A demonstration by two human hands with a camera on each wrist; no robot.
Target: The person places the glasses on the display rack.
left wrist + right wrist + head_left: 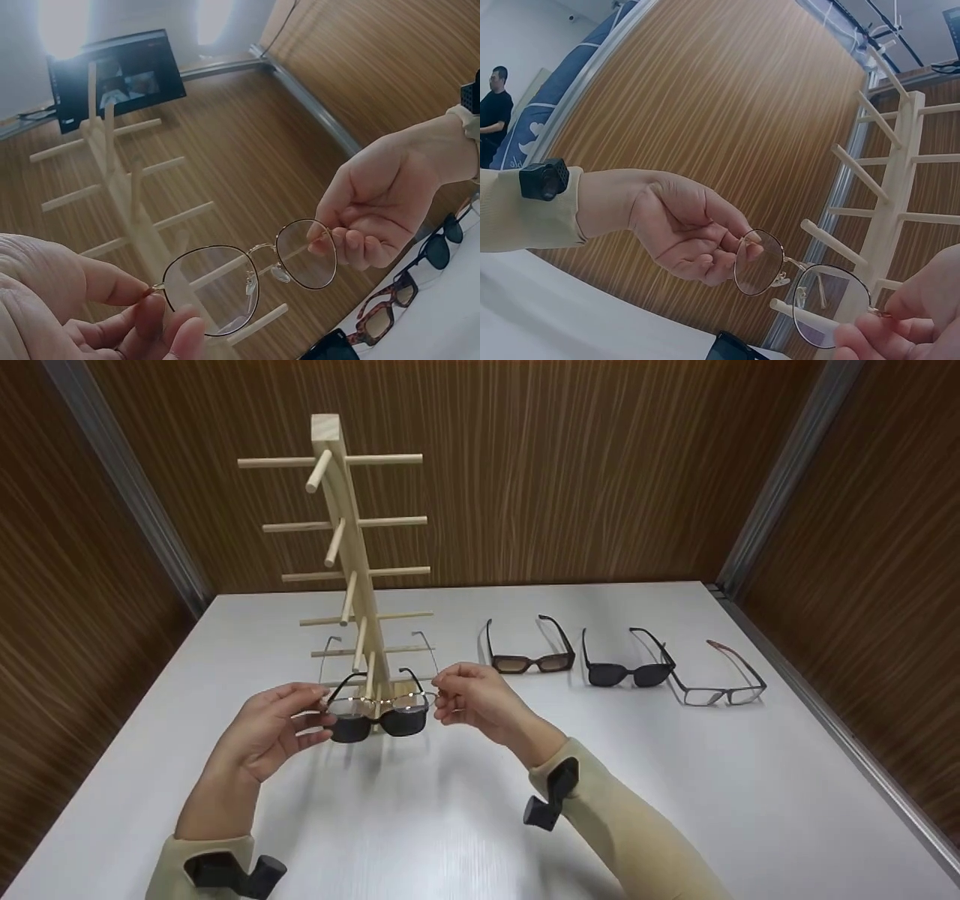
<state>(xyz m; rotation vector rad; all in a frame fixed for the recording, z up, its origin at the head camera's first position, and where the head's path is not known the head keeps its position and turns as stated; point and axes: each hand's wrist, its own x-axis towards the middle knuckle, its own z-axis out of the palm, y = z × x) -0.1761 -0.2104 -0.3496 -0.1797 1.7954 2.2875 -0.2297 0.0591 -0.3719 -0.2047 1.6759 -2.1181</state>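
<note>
Both hands hold a pair of thin gold-and-dark metal-framed eyeglasses [214,289] with clear round lenses, one hand at each side of the frame. My left hand [277,724] pinches it by the hinge between thumb and fingers. At the other hinge my right hand [480,701] pinches the frame. The temples stretch away toward the wooden display stand [352,525], past its lower pegs. Black sunglasses [403,723] sit at the foot of the stand, directly below the held pair and overlapped by it in the head view.
To the right on the white table [480,825] lie tortoiseshell sunglasses [555,663], black sunglasses [651,675] and clear-lensed glasses [697,697] with reddish temples, all unfolded. Bare pegs jut from the stand's upper part. Wood-grain panels [525,472] enclose the table's back and sides.
</note>
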